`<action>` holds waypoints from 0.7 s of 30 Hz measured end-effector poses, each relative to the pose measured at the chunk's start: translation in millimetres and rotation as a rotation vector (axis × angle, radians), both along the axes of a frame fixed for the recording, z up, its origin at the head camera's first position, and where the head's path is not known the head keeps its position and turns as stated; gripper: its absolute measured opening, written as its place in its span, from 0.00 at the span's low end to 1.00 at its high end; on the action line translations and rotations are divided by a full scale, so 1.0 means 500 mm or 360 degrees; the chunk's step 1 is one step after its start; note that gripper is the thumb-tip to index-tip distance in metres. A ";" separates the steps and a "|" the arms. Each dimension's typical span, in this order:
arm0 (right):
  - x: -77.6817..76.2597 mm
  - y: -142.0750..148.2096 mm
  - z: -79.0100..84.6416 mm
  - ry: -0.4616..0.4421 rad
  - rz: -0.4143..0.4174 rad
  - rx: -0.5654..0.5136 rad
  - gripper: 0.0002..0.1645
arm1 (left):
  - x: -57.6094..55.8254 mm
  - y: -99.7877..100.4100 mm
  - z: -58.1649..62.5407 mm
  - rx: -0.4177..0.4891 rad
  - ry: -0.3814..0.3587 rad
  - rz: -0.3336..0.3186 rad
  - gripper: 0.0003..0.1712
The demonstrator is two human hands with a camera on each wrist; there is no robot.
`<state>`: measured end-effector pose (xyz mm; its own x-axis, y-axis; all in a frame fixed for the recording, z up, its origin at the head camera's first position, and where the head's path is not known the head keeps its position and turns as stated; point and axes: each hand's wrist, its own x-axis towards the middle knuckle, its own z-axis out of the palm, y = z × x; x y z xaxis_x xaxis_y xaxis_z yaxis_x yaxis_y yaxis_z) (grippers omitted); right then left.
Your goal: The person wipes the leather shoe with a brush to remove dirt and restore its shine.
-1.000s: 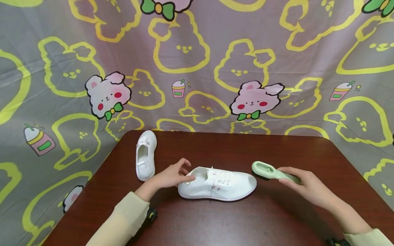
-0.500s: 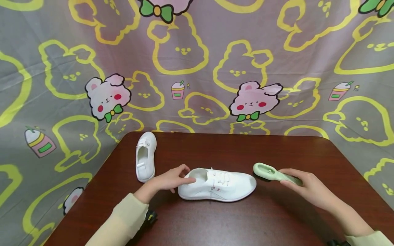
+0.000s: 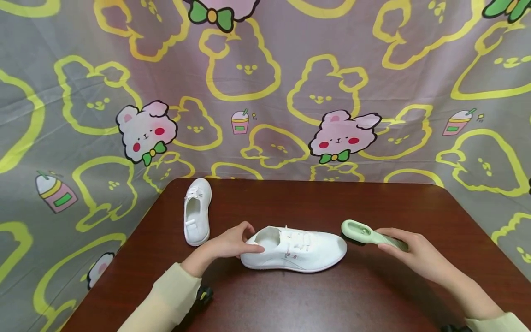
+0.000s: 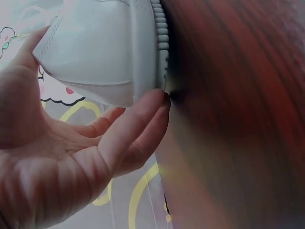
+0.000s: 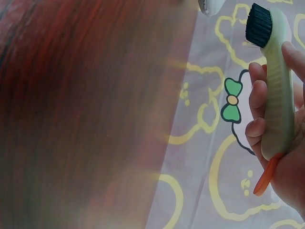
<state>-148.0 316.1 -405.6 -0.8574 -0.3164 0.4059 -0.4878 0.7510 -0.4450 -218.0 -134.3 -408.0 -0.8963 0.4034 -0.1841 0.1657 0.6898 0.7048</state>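
Observation:
A white lace-up shoe (image 3: 317, 251) lies sole down on the table, its toe pointing right. My left hand (image 3: 227, 242) grips it at the heel, thumb along the collar. In the left wrist view the fingers (image 4: 138, 126) reach round the heel (image 4: 95, 52) to the edge of the ridged sole. My right hand (image 3: 415, 246) holds a light green shoe brush (image 3: 361, 233) by its handle, just beyond the toe. Dark bristles (image 5: 259, 25) show on the brush head in the right wrist view, and an orange loop (image 5: 268, 175) hangs from the handle's end.
A second white shoe (image 3: 197, 216) stands at the back left of the dark brown table (image 3: 290, 299), toe toward the back. Behind the table hangs a grey-pink curtain (image 3: 265, 110) printed with cartoon rabbits, which also runs along both sides.
My left hand's thumb and fingers have drawn in round the heel from a looser pose above it. The right hand and brush have barely shifted.

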 end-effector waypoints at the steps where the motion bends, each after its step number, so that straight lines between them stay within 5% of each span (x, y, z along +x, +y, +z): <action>1: 0.000 0.001 0.000 0.0003 -0.0001 -0.0003 0.16 | 0.000 0.000 0.001 -0.0016 0.0019 -0.0006 0.33; 8: 0.005 0.006 0.002 0.0032 -0.0007 -0.0012 0.16 | 0.005 0.001 -0.003 -0.0031 0.0130 -0.0006 0.32; 21: 0.008 0.008 0.008 0.0039 -0.0017 -0.0026 0.16 | 0.013 0.016 0.005 0.0278 0.0034 0.0081 0.35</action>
